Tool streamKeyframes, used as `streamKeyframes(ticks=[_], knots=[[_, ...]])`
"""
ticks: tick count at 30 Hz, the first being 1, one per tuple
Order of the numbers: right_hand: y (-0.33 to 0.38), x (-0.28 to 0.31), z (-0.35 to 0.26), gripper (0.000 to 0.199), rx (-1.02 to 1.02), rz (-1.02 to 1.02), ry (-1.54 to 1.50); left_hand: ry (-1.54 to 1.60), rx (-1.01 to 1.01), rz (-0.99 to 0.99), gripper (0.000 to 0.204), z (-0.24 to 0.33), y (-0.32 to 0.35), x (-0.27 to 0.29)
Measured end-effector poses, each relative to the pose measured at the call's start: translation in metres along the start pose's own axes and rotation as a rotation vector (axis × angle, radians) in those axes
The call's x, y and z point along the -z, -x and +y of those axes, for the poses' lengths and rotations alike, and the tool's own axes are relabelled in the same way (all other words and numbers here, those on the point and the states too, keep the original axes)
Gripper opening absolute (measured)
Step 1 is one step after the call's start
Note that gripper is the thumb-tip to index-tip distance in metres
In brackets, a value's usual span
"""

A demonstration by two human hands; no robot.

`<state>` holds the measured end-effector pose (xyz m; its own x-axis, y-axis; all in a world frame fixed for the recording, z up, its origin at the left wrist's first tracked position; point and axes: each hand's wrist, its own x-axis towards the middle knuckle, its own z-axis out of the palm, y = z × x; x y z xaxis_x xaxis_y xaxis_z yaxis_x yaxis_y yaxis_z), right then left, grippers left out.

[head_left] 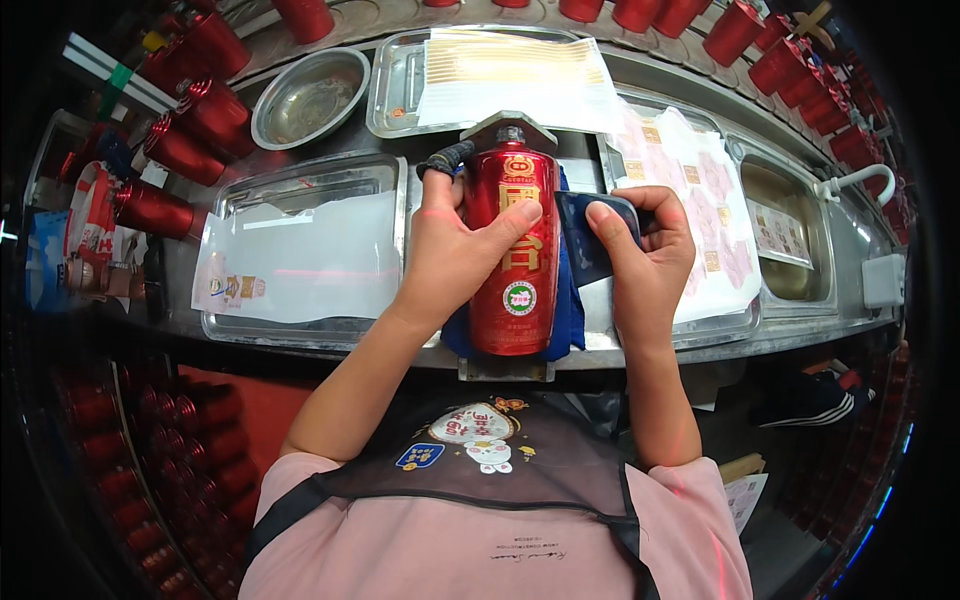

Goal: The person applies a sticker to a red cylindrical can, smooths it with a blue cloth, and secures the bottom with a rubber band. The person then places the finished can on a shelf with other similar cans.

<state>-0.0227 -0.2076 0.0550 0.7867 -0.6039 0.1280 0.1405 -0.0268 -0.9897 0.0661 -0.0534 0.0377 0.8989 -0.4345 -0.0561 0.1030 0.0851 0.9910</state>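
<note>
my left hand (455, 250) clamps the red bottle (512, 255) at frame centre, thumb across its gold label. my right hand (640, 250) pinches a dark blue cloth (590, 240) beside it; labels look stuck on, wiping seems unfinished.

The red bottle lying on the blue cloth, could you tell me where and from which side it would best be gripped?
Probably around the upper body of the red bottle, just below its neck, coming from the left. It lies on its side, neck pointing away, so its round flank is open there. The left hand already wraps that part, thumb across the front; the right hand holds a dark pad beside it.
</note>
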Motion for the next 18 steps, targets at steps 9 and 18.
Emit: streamKeyframes(ticks=[9,18], knots=[[0.0,-0.021,-0.002,0.02,0.127,-0.064,0.065,0.289,0.062,-0.037,0.058,-0.002,0.005,0.011],[-0.022,-0.018,-0.014,0.017,0.314,-0.056,0.349,-0.45,-0.426,-0.021,0.034,-0.012,0.011,0.024]])
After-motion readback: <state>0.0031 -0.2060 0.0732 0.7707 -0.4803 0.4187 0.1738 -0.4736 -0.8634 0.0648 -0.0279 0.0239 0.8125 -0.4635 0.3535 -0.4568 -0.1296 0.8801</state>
